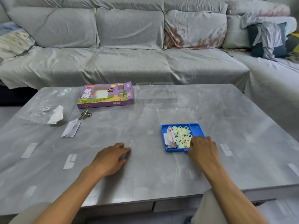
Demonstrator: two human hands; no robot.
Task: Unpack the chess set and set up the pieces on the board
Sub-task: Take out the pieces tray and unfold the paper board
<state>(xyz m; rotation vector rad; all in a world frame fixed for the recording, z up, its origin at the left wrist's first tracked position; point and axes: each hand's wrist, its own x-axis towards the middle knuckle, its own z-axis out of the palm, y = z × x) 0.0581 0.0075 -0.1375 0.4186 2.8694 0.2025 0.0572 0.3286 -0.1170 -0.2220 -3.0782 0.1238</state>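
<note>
Fingers (191,141) of my right hand (202,147) curl into the blue tray (181,125), hidden among the pieces (182,135): small, light, slick discs, probably best pinched by their edges.

**One case, one box, and a heap of discs too dense to count**

Two hands are out over the table (145,175): one left hand (111,157), one right hand (202,147). There is one blue case (198,126) with one clear lid (175,115) hinged open behind it. Inside it sits one folded paper (170,138) and one heap of pale round pieces (182,135); they overlap, so an exact count is beyond me, though well over a dozen show. Further back lie one purple box (105,95) and one clear plastic tray (156,92). Off to the left are one plastic bag (40,104), one crumpled white paper (56,114), one leaflet (71,128) and one bunch of metal rings (85,114). One sofa (129,62) stands behind, with three grey back cushions in a row.
</note>
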